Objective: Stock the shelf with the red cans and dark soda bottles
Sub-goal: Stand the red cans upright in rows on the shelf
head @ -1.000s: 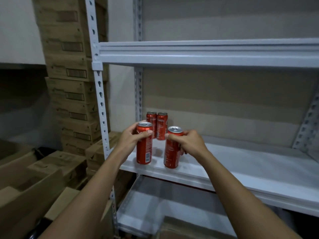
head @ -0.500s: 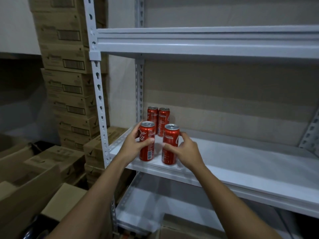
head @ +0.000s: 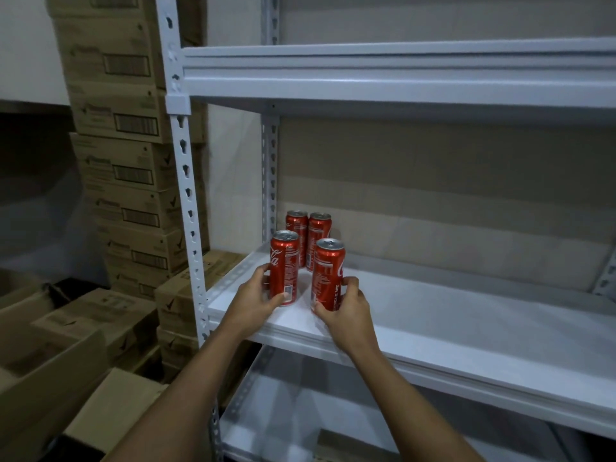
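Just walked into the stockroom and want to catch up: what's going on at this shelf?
A person is stocking red cans on the middle shelf of a white metal rack. The left hand grips one can near its base, and the right hand grips another beside it; both stand upright near the shelf's front left. Two more cans stand behind them by the back post. No soda bottles are in view. Cardboard boxes are stacked left of the rack.

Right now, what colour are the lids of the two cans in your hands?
Silver, on both the left can and right can; head view.
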